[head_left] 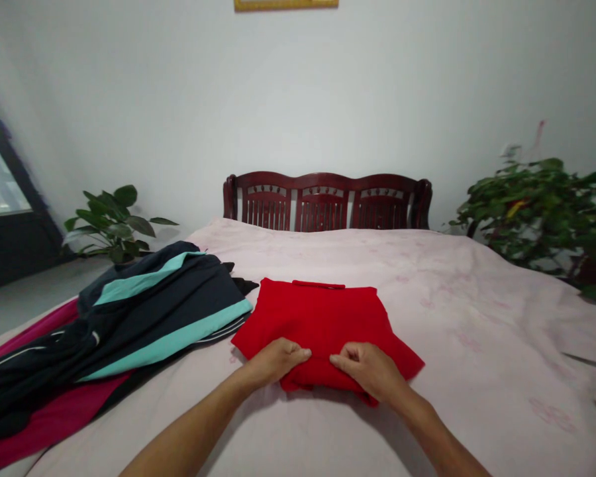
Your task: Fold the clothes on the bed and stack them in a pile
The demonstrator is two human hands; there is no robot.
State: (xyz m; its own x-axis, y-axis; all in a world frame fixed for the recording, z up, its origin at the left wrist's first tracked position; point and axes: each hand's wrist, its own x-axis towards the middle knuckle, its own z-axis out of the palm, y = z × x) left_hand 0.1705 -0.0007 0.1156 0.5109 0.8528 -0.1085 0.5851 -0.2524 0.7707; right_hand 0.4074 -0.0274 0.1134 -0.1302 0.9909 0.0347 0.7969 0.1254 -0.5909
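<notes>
A red garment [322,315], folded into a compact shape, lies on the pale pink bedspread [457,424] in front of me. Its near edge is turned up between my hands, and a narrow red band shows along the far edge. My left hand [278,361] pinches the near edge left of centre, thumb pointing inward. On the other side of the fold, my right hand [370,368] grips the same edge with curled fingers. A short gap of red cloth separates the two thumbs. Which kind of garment it is I cannot tell.
A pile of dark navy, turquoise and magenta clothes [179,318] spreads over the left side. Behind the bed stands a dark wooden bench back [322,202] against the wall. Leafy plants stand at the left [112,222] and right [536,212]. Thin dark objects lie at the right edge.
</notes>
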